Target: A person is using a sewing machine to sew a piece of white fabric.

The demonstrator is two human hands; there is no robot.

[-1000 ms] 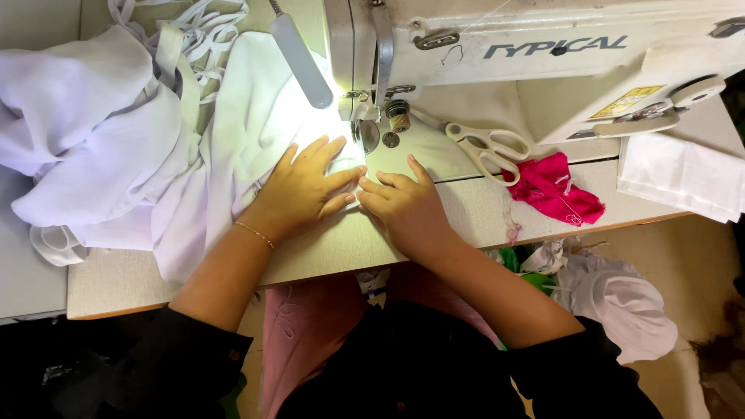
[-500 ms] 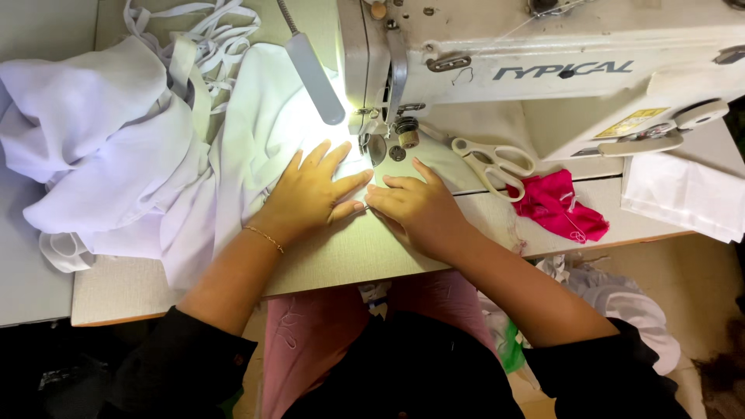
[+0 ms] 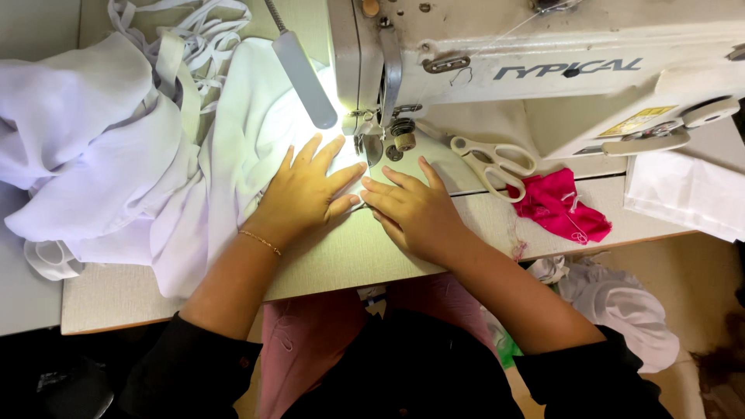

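Pale speckled laminate bench (image 3: 124, 299) carrying everything. Off-white industrial sewing machine (image 3: 543, 70) across the top right, grey lamp bar (image 3: 304, 77) lit and angled down beside the needle area. Large heap of white woven fabric (image 3: 101, 155) piled left, one edge running under both hands toward the presser foot (image 3: 371, 146). Tangle of white strip trim (image 3: 194, 35) behind the heap. Folded white cloth (image 3: 683, 194) at far right edge of bench. Crumpled magenta fabric scrap (image 3: 563, 206) near front right, well apart from the hands. White-handled scissors (image 3: 493, 159) lying on the machine bed between foot and scrap.

Left hand (image 3: 306, 194): flat, fingers spread, palm pressing the white fabric just left of the foot; no closed grip, thin gold bracelet (image 3: 260, 242) on the wrist. Right hand (image 3: 411, 209): flat too, fingers extended, pinning the fabric edge just right of and below the foot. Fingertips of both nearly touching each other.

Risks, as judged: fingertips very near the needle zone, so a slip forward could mean a puncture. Weight of the heap hanging left could drag the seam off line. Glare from the lamp washing out the edge, hard to track. Scissors close to the feed path, could snag cloth.
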